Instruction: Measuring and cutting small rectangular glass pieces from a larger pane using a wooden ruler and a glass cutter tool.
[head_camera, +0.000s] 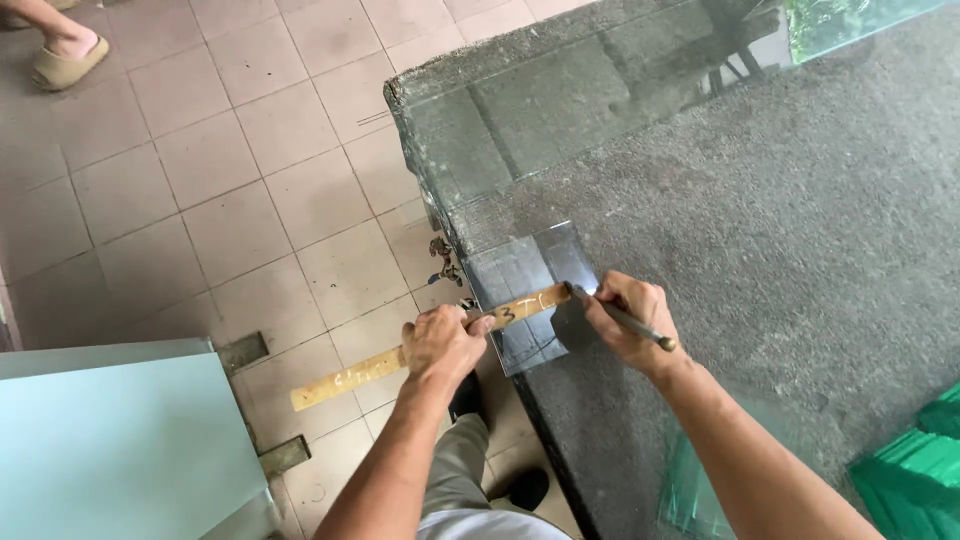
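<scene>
Across glass pane (520, 290), wooden ruler (400, 358) runs left-right.

A floor (250, 170) of square pinkish-beige tiles with dark grout fills the left side. A grey, carpet-covered tabletop (800, 250) fills the right. A pale blue panel (120, 450) sits at lower left, and stacked green-edged glass sheets (915, 470) at lower right. Soft daylight.

Small clear glass pane (522, 300) flat on table corner, overhanging edge; wooden ruler (420, 348) across it; metal-tipped cutter (622, 317) at ruler's end
</scene>
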